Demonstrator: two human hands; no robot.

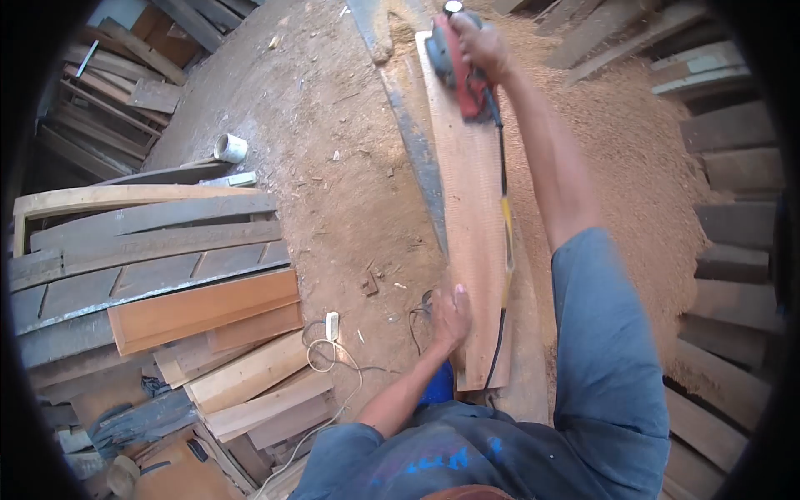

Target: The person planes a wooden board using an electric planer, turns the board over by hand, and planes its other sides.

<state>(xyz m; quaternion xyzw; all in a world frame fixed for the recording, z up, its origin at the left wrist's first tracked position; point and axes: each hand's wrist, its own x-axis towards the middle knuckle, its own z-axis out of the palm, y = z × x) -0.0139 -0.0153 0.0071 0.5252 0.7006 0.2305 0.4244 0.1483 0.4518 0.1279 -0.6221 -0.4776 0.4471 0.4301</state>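
Observation:
A long pale wooden board lies lengthwise in front of me on a bench. My right hand, arm stretched out, is closed around the handle of a red and grey electric hand planer, which sits on the board's far end. From the planer a dark cord, partly yellow, runs back along the board toward my body. At the near end, my left hand grips the board's left edge, with part of its fingers hidden.
Wood shavings cover the ground at right. Stacked planks line the right side. Boards and panels are piled at left, near a white bucket. A white power strip with a loose cable lies on the dirt floor.

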